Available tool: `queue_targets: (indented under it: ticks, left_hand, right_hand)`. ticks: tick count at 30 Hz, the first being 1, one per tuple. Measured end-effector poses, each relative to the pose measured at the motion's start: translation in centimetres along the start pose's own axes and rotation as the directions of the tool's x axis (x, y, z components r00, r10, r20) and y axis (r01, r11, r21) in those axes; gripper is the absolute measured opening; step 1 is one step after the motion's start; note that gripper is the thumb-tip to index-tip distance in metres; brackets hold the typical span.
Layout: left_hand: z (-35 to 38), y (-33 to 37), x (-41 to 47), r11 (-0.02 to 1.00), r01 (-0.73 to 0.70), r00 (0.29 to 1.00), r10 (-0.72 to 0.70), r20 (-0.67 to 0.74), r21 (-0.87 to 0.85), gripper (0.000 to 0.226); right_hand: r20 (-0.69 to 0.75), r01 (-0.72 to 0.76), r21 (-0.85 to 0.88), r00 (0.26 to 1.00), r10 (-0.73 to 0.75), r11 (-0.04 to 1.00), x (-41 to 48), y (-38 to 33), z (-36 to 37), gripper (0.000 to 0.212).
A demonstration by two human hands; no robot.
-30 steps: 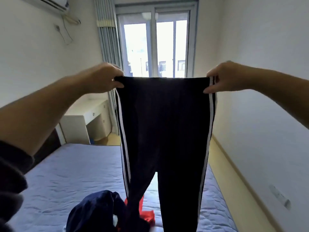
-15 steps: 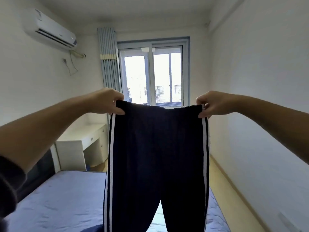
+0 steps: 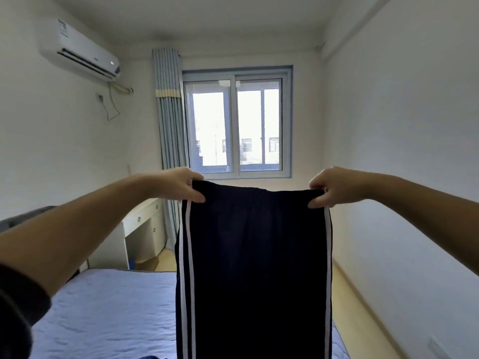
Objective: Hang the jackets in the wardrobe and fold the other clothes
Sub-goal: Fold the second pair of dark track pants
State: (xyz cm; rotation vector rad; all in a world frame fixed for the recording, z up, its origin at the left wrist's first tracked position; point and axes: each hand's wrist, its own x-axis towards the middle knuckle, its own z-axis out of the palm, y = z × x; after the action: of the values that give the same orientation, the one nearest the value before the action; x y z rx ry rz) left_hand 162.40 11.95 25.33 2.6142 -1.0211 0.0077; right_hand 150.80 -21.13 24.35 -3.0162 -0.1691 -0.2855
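A: Any writing?
B: A sticker on the white wall-mounted air conditioner [image 3: 77, 51], too small to read.
A: The hands?
B: Left hand [image 3: 178, 186] pinches one waistband corner of the navy white-striped track trousers [image 3: 255, 257], right hand [image 3: 334, 187] the other; they hang over the blue quilted bed [image 3: 103, 307]'s right edge.

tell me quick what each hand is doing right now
Left hand: closed, grip pinching one end of the waistband of the dark track pants.
Right hand: closed, grip pinching the other end of the waistband.
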Motion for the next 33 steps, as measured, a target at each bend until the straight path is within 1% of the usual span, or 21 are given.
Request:
queue_targets:
  ticks: [2,5,7,8,10,11,14,16,17,18,19,21,23,24,25,26,27,29,31,32,33]
  left_hand:
    - [0.3,-0.1,0.1,0.990,0.057,0.994,-0.045,0.097,-0.126,0.008]
    - [0.4,-0.2,0.1,0.947,0.113,0.986,-0.069,0.153,-0.300,0.021]
    - [0.2,-0.1,0.0,0.905,0.117,0.980,-0.037,0.197,-0.409,0.027]
    - [0.2,-0.1,0.0,0.889,0.110,0.974,-0.007,0.228,-0.445,0.029]
    - [0.3,-0.1,-0.2,0.866,0.090,0.960,0.056,0.275,-0.492,0.029]
    - [0.5,-0.1,-0.2,0.863,0.083,0.956,0.071,0.283,-0.498,0.029]
    - [1.0,0.3,-0.2,0.866,0.087,0.954,0.069,0.291,-0.493,0.037]
    - [1.0,0.6,0.1,0.895,0.097,0.951,0.045,0.305,-0.435,0.039]
    - [1.0,0.6,0.2,0.926,0.080,0.956,0.033,0.291,-0.369,0.032]
    - [1.0,0.5,0.3,0.958,0.052,0.966,0.023,0.256,-0.281,0.020]
    - [1.0,0.4,0.4,0.979,0.020,0.978,0.024,0.209,-0.203,0.015]
    - [1.2,-0.1,0.9,0.990,-0.027,0.993,0.042,0.109,-0.136,0.031]
    - [1.6,-0.1,1.0,0.989,-0.065,0.997,0.070,0.035,-0.132,0.035]
    - [1.8,-0.1,1.1,0.990,-0.081,0.996,0.084,0.028,-0.116,0.033]
    - [1.8,-0.1,1.1,0.991,-0.080,0.995,0.085,0.045,-0.109,0.027]
    - [1.7,-0.1,1.0,0.993,-0.049,0.992,0.061,0.111,-0.103,0.020]
    - [1.7,-0.1,1.0,0.995,-0.005,0.979,0.026,0.204,-0.103,0.019]
    - [1.8,-0.1,0.9,0.996,0.070,0.933,-0.049,0.357,-0.047,0.032]
    - [2.3,0.2,0.9,0.994,0.056,0.907,-0.090,0.412,0.094,0.023]
    - [2.6,0.3,1.1,0.988,0.049,0.902,-0.106,0.419,0.144,0.017]
    - [3.0,0.3,1.3,0.985,0.050,0.902,-0.116,0.417,0.166,0.015]
  right_hand:
    - [-0.044,0.017,0.167,0.999,-0.010,0.986,-0.1,-0.1,0.0,0.031]
    - [-0.054,0.016,0.290,0.999,-0.001,0.957,0.0,-0.7,-0.2,0.026]
    - [0.065,-0.053,0.428,0.998,0.028,0.902,-0.2,-0.8,-0.5,0.019]
    - [0.160,-0.108,0.481,0.987,0.034,0.870,-0.2,-0.6,-0.6,0.026]
    - [0.316,-0.178,0.505,0.949,0.011,0.845,-0.4,-0.3,-0.7,0.040]
    - [0.359,-0.185,0.492,0.933,-0.005,0.851,-0.4,-0.2,-0.6,0.041]
    - [0.420,-0.161,0.413,0.907,-0.030,0.896,0.0,-0.1,-0.2,0.031]
    - [0.435,-0.155,0.324,0.900,-0.002,0.933,0.4,-0.3,-0.2,0.023]
    - [0.443,-0.157,0.278,0.896,0.018,0.948,0.6,-0.4,-0.3,0.022]
    - [0.452,-0.165,0.243,0.891,0.039,0.956,0.6,-0.3,-0.5,0.023]
    - [0.460,-0.178,0.227,0.886,0.055,0.957,0.6,-0.1,-0.6,0.023]
    - [0.457,-0.192,0.230,0.887,0.068,0.954,0.6,0.2,-0.7,0.022]
    - [0.431,-0.171,0.213,0.900,0.064,0.962,0.6,0.2,-0.7,0.018]
    - [0.411,-0.154,0.198,0.910,0.060,0.968,0.6,0.1,-0.5,0.017]
    - [0.387,-0.137,0.189,0.920,0.054,0.972,0.6,0.0,-0.3,0.016]
    - [0.365,-0.124,0.191,0.930,0.047,0.974,0.7,-0.1,-0.1,0.016]
    - [0.351,-0.117,0.203,0.936,0.039,0.972,0.7,-0.2,0.0,0.016]
    - [0.350,-0.097,0.215,0.937,0.016,0.972,0.9,-0.5,0.3,0.015]
    - [0.362,-0.075,0.195,0.932,-0.001,0.978,1.2,-0.9,0.8,0.009]
    - [0.369,-0.072,0.186,0.929,-0.002,0.980,1.3,-1.1,1.0,0.004]
    - [0.374,-0.072,0.186,0.927,-0.003,0.980,1.4,-1.2,1.2,0.004]
